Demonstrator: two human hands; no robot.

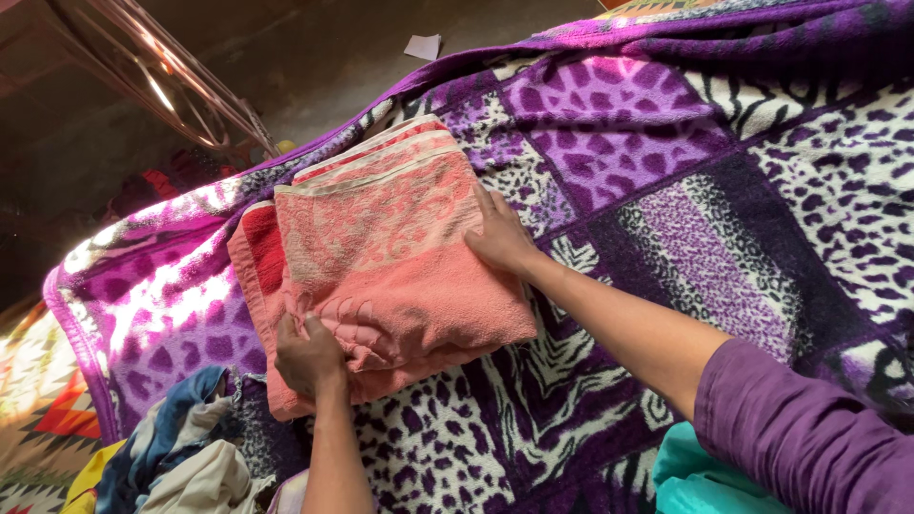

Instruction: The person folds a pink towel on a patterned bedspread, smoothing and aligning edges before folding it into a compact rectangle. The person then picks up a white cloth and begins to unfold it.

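A folded pink and cream towel (381,247) lies on a purple, black and white animal-print blanket (666,171). My left hand (307,354) grips the towel's near lower corner, fingers curled into the fabric. At the towel's right edge, my right hand (500,236) presses down with its fingers on the cloth. A purple sleeve (800,438) covers my right upper arm.
A heap of blue, white and yellow clothes (171,457) lies at the lower left. Turquoise cloth (695,481) shows at the bottom right. A patterned orange mat (38,409) lies left of the blanket. A metal frame (162,86) and a paper scrap (423,45) are on the dark floor.
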